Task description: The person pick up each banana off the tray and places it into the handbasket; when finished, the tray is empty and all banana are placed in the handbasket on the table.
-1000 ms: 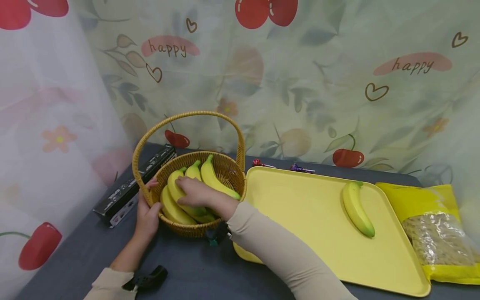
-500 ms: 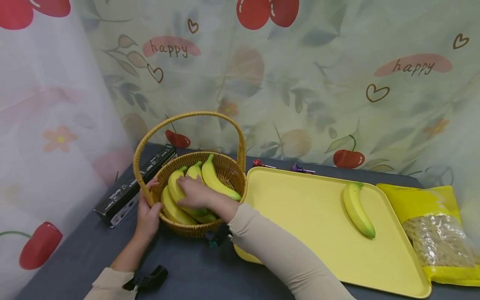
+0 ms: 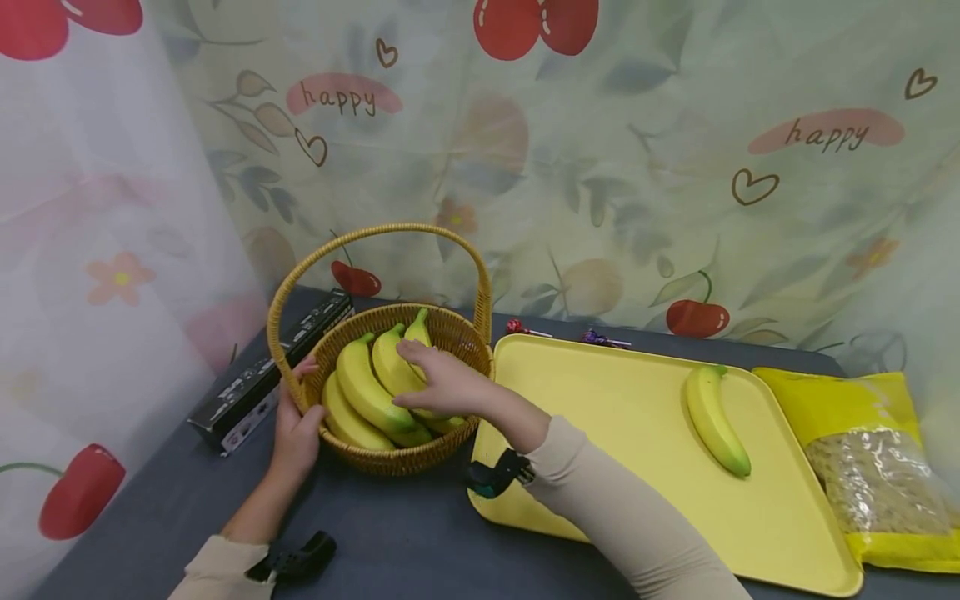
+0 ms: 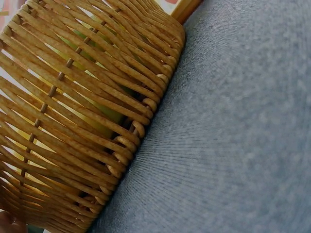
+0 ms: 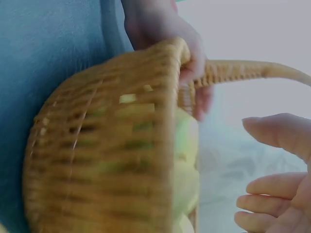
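A wicker basket (image 3: 408, 460) with a tall hooped handle (image 3: 390, 227) stands left of centre in the head view, holding several yellow bananas (image 3: 367, 392) with greenish ends. My left hand (image 3: 295, 437) grips the basket's left rim near the foot of the handle, thumb on the near side. Over the right part of the bananas is my right hand (image 3: 450, 383), fingers extended and holding nothing; it hides part of the rightmost banana. In the right wrist view, that hand's thumb and fingers (image 5: 265, 189) stand apart from the basket. The left wrist view shows mostly the basket's woven side (image 4: 87, 97).
A yellow tray (image 3: 600, 467) lies right of the basket with one banana (image 3: 716, 421) on it. Beyond the tray are two lollipops (image 3: 592, 337). A yellow bag (image 3: 873, 467) with a clear window lies at the right. Behind the basket's left side lies a long black box (image 3: 255, 383).
My right hand has come off the left bananas and shifted right, its fingers now straighter. More of the bananas shows. My left hand stays on the basket rim.
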Available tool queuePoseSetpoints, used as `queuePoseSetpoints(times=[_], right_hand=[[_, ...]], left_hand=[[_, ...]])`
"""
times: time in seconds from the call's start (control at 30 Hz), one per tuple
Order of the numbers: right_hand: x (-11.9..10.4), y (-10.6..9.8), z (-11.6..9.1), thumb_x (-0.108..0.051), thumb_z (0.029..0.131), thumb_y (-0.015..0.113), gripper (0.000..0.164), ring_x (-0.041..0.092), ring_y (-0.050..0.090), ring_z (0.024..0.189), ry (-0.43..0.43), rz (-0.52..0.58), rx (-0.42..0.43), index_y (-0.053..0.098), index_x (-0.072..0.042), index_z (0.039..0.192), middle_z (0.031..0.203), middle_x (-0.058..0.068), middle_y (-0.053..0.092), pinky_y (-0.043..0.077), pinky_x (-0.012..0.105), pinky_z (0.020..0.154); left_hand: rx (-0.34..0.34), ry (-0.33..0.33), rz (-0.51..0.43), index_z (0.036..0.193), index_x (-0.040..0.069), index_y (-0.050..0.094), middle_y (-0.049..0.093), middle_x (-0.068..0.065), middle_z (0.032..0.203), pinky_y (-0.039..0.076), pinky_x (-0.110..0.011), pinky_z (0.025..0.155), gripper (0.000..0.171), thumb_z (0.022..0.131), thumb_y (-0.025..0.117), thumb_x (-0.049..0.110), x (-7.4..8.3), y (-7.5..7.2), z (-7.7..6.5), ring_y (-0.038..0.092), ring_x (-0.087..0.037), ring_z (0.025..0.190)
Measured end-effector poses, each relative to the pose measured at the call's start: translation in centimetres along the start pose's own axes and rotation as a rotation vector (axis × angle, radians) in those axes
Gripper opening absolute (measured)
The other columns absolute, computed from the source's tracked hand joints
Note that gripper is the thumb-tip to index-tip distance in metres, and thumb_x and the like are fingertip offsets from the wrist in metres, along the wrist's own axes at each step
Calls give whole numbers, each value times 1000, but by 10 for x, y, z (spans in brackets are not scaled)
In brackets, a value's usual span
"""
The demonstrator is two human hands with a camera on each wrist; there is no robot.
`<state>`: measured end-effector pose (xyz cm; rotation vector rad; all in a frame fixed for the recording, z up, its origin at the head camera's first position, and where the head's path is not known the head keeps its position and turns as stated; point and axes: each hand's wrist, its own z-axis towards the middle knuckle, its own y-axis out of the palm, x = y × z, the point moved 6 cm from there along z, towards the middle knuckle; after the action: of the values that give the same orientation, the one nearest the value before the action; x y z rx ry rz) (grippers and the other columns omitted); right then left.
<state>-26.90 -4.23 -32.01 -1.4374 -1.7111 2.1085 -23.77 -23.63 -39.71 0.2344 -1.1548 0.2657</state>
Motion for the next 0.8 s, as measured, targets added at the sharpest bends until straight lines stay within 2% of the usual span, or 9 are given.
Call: queuePoseSetpoints(times=[0.2, 0.33, 0.57, 0.8], right_hand=[[24, -17, -33, -30, 89, 60, 73, 21, 14, 144, 0, 98, 86, 23, -7, 147, 155, 8, 19, 21, 40, 114], [41, -22, -56, -31, 88, 61, 73, 23, 14, 144, 19, 133, 135, 24, -9, 147, 155, 7, 20, 20, 44, 113], [75, -31, -102, -33, 88, 61, 74, 28, 20, 142, 71, 153, 228, 24, -10, 147, 154, 9, 22, 24, 50, 110], [112, -48, -143, -34, 87, 62, 77, 34, 17, 141, 157, 216, 320, 24, -6, 147, 154, 13, 22, 20, 54, 110]], left_hand=[[-2, 2, -14, 121, -6, 39, 37, -9, 138, 33, -13, 96, 51, 73, 34, -22, 1, 1, 0, 32, -12, 131], [-2, -10, -15, 121, -7, 39, 36, -11, 139, 33, -13, 96, 51, 73, 34, -21, 0, 2, 0, 32, -13, 132], [-7, -15, 6, 123, -10, 36, 35, -13, 141, 33, -14, 95, 52, 73, 34, -22, 0, 3, -1, 30, -14, 133], [0, -9, 9, 123, -10, 36, 35, -13, 140, 33, -14, 95, 51, 73, 34, -22, 2, 1, -1, 30, -16, 133]])
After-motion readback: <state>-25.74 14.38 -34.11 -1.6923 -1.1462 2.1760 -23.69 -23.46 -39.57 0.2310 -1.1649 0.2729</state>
